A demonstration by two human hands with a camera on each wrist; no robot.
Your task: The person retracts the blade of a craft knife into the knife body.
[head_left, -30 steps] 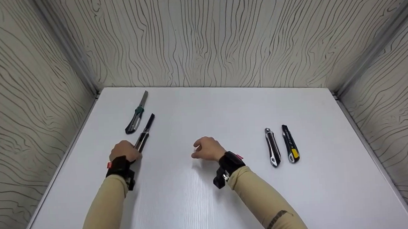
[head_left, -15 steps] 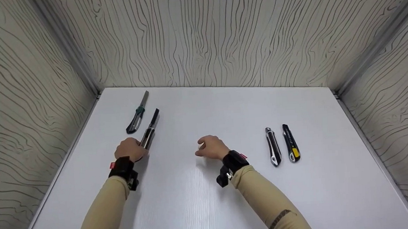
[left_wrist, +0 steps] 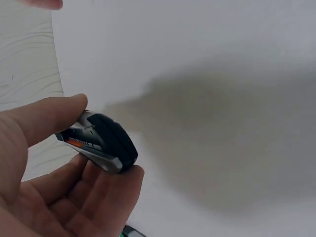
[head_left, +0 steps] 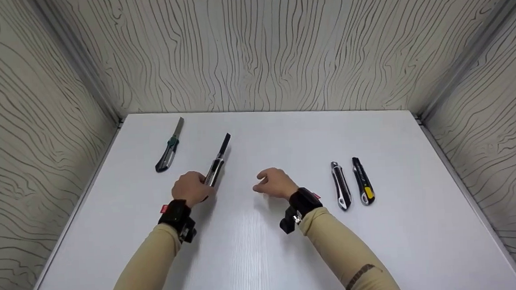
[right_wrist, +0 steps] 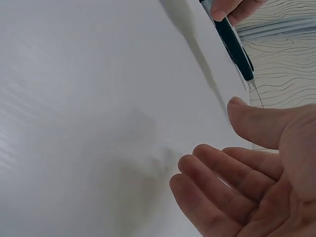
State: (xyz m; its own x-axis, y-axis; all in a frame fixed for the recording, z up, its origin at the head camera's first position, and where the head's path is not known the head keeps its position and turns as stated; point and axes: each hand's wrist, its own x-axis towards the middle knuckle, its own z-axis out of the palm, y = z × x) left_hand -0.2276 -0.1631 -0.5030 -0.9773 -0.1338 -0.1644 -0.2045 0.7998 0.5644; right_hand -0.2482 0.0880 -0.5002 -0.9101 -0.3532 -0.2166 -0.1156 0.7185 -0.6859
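Note:
My left hand [head_left: 192, 188] grips a utility knife [head_left: 215, 170] by the rear of its silver and dark handle, its long dark blade out and pointing away from me. In the left wrist view the thumb and fingers pinch the knife [left_wrist: 106, 143] near its butt end, above the white table. My right hand [head_left: 277, 184] hovers just right of it, holding nothing. The right wrist view shows that hand [right_wrist: 242, 182] with thumb and fingers apart, and the knife [right_wrist: 234, 47] in the other hand beyond.
A green and black utility knife [head_left: 168, 153] with its blade out lies at the back left of the white table [head_left: 284, 135]. To the right lie a silver and dark knife [head_left: 342, 187] and a black and yellow one [head_left: 364, 182]. Patterned panels [head_left: 253, 48] enclose the table.
The left hand has carried the knife rightward and a little away, off its place near the green knife. The right hand has shifted slightly to the right.

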